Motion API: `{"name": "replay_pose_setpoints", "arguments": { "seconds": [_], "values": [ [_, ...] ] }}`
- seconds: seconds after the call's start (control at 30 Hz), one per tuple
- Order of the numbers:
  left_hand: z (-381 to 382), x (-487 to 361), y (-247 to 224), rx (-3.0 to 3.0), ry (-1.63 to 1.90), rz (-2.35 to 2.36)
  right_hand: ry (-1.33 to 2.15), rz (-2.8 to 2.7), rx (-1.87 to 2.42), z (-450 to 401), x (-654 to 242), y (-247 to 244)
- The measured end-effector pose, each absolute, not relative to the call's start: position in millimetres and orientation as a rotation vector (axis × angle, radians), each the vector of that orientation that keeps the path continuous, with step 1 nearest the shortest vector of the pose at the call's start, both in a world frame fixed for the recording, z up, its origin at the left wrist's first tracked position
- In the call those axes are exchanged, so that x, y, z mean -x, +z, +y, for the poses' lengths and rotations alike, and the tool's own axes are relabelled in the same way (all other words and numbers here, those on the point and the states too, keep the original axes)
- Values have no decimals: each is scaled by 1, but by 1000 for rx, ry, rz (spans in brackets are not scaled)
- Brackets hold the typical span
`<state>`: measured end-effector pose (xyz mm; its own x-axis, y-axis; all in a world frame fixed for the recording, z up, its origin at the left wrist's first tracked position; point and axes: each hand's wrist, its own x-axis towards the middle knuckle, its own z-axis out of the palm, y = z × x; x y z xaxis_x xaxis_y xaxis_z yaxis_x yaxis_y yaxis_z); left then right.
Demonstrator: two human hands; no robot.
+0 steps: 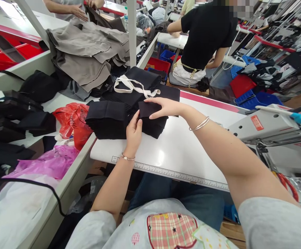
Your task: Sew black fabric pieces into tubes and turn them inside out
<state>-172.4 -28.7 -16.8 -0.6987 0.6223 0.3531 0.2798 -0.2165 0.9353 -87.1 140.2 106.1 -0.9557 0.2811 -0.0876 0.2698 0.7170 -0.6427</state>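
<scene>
My left hand (134, 134) stands on its edge against a folded black fabric stack (152, 127), its fingertips at the lower edge of a small black fabric piece (148, 109). My right hand (167, 108) reaches across from the right and pinches that piece near its top edge. A second black stack (106, 119) lies to the left, touching the first. Behind them, a beige strap (136, 86) lies across more black cloth (140, 81). Everything rests on a white table (171, 147) with a ruler (176, 175) along its front edge.
A sewing machine (269, 128) stands at the right. Red (73, 122) and pink (46, 162) plastic bags and black garments (38, 86) lie at the left, with grey garments (88, 52) behind. A co-worker (204, 45) sits beyond the table, near blue crates (256, 100).
</scene>
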Motion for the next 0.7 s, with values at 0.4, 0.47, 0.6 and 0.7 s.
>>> {"name": "replay_pose_setpoints", "arguments": {
  "seconds": [0.4, 0.47, 0.6, 0.7],
  "values": [
    [-28, 172, -7, -1050, 2111, 1731, 522, -3205, 728, 108, 77, 132],
    [-25, 173, -6, -1020, 2130, 1717, 457, -3231, 761, 106, 75, 134],
    [-21, 173, -5, -996, 2128, 1727, 372, -3228, 787, 107, 69, 131],
    [-21, 173, -5, -1010, 2128, 1721, 354, -3217, 781, 110, 65, 128]
  ]
}}
